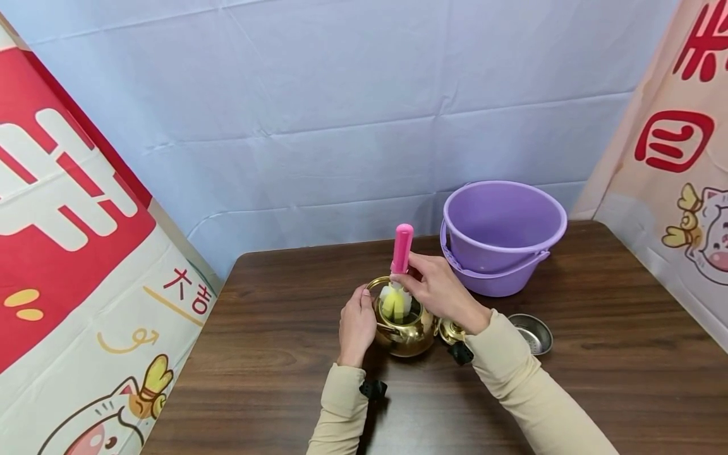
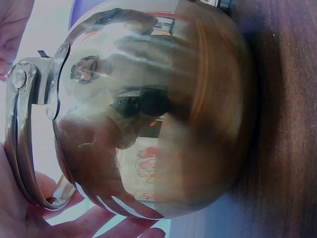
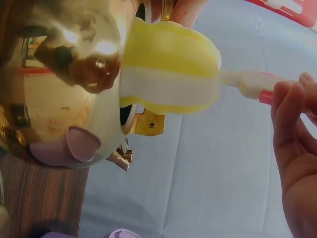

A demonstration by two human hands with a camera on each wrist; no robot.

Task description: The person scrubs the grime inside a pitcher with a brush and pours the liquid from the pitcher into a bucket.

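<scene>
"What did we count first?"

"We had one left hand and one right hand, two altogether."

"And then?"

"We found one golden kettle, one sponge brush, one purple bucket, one perforated metal dish and one small golden piece."

"Did we tally anything more?"

"We noted two sleeves and one table."

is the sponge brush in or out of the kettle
Partly in: the sponge sticks out of the kettle, its lower end hidden inside.

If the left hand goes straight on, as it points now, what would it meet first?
Past the golden kettle that the left hand holds, probably the blue cloth behind the table; depth is unclear.
</scene>
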